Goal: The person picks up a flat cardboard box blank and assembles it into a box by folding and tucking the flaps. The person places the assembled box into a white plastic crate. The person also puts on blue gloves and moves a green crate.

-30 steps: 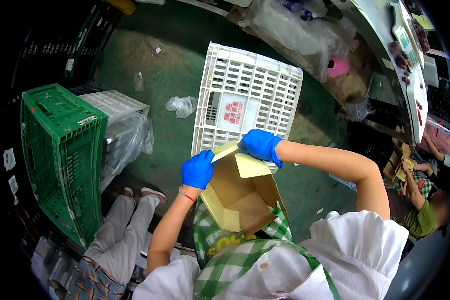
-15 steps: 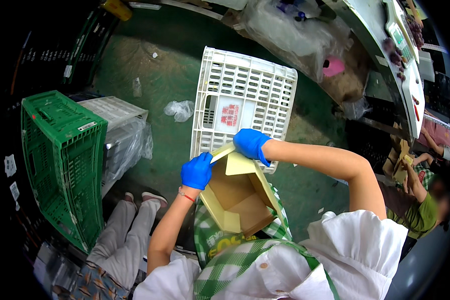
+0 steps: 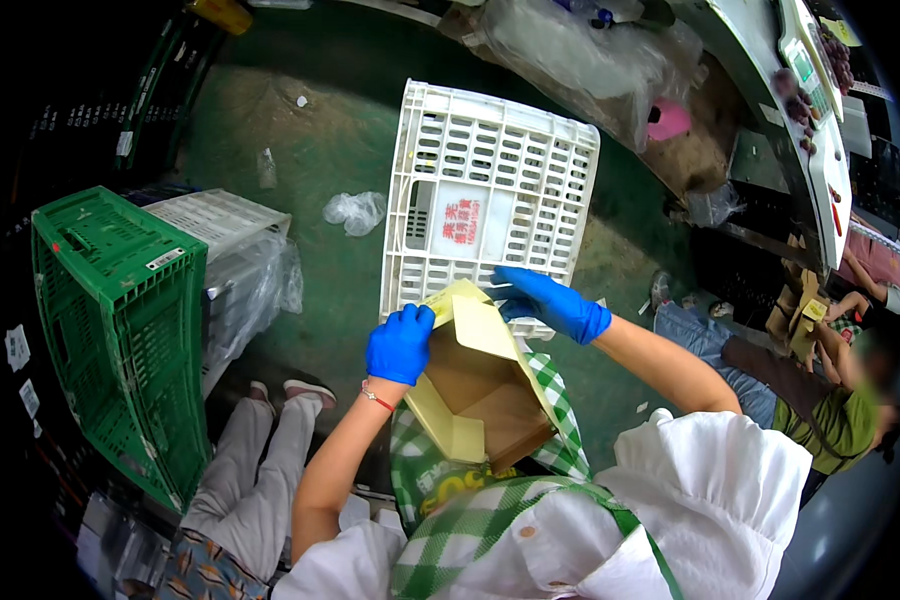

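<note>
A pale yellow cardboard box [image 3: 490,398], brown inside, is tilted at my lap with its mouth and flaps facing me. My left hand [image 3: 400,345], in a blue glove, closes round the box's far left edge. At the far right side, my right hand [image 3: 552,303] has its gloved fingers stretched out beside a raised flap [image 3: 482,327]. Whether those fingertips touch the box I cannot tell. Just beyond both hands stands a white slatted plastic crate [image 3: 475,225], its near end partly hidden by the box and my hands.
Green crates [image 3: 120,300] are on the left, beside a grey crate [image 3: 225,220] wrapped in plastic film. A person's legs [image 3: 260,450] show at lower left. A table [image 3: 760,80] with a scale and grapes is at upper right; another person [image 3: 835,410] handles a box at right.
My right hand has let go of the far edge, moved slightly right and spread its fingers. The far flap has swung up and outward. My left hand keeps its hold.
</note>
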`<state>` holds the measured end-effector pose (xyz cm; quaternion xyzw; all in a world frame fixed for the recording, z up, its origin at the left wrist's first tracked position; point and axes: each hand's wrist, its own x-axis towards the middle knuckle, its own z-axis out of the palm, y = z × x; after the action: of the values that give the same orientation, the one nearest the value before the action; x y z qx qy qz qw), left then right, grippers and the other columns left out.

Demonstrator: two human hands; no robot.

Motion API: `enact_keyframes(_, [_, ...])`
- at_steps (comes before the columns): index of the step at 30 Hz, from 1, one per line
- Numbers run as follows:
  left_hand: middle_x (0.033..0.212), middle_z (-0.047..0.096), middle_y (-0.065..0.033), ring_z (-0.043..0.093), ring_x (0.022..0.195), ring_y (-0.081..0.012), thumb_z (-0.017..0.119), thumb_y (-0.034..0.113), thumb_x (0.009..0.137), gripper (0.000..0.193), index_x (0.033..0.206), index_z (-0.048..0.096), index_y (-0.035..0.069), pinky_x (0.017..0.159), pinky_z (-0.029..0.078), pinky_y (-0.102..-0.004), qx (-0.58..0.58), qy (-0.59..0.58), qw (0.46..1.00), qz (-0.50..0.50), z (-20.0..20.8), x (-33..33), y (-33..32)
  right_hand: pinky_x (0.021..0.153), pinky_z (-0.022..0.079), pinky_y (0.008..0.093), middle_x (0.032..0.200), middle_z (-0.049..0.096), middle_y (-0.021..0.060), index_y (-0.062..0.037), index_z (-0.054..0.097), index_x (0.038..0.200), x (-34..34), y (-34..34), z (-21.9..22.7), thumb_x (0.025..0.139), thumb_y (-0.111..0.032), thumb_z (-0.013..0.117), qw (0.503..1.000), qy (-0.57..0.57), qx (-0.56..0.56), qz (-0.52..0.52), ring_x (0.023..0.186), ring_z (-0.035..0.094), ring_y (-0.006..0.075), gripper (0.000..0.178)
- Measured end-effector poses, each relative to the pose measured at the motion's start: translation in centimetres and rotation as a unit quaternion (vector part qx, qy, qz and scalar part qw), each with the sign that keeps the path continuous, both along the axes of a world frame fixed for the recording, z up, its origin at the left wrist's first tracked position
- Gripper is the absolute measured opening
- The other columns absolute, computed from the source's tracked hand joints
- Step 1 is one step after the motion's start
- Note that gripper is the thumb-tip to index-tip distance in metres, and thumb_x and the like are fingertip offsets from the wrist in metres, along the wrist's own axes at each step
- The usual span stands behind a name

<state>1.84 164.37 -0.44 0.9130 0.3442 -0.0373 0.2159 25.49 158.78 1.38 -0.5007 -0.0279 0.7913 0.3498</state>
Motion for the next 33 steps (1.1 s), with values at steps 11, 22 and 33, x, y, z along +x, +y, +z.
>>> enact_keyframes(11, [0.073, 0.046, -0.0072, 0.052, 0.065, -0.0233, 0.054, 0.004, 0.064, 0.019, 0.083, 0.051, 0.009, 0.050, 0.046, -0.0340, -0.068, -0.033, 0.995, 0.063, 0.2, 0.4, -0.3, 0.100, 0.022, 0.0282, 0.133, 0.030, 0.0145, -0.0012, 0.024, 0.130, -5.7, -2.6, 2.5, 0.091, -0.029, 0.033, 0.958, -0.242, 0.120, 0.099, 0.122, 0.030, 0.0209, 0.048])
enact_keyframes(22, [0.086, 0.059, -0.0139, 0.058, 0.070, -0.0322, 0.054, 0.012, 0.071, 0.018, 0.089, 0.055, 0.009, 0.056, 0.046, -0.0402, -0.100, 0.036, 0.991, 0.078, -0.6, 1.4, 0.8, 0.096, 0.029, 0.0344, 0.130, 0.036, 0.0073, -0.0089, 0.028, 0.131, 2.2, -17.4, 4.9, 0.086, -0.027, 0.043, 0.983, -0.165, -0.020, -0.077, 0.118, 0.036, 0.0182, 0.050])
enact_keyframes(33, [0.098, 0.056, -0.0197, 0.055, 0.088, -0.0335, 0.058, 0.016, 0.076, 0.037, 0.110, 0.050, 0.002, 0.071, 0.045, -0.0342, -0.020, -0.037, 0.971, 0.237, 1.7, 0.9, 0.6, 0.099, 0.026, 0.0315, 0.128, 0.037, 0.0115, -0.0056, 0.025, 0.131, -2.0, -22.4, 0.5, 0.081, -0.015, 0.053, 0.932, -0.287, 0.079, -0.207, 0.118, 0.034, 0.0193, 0.059])
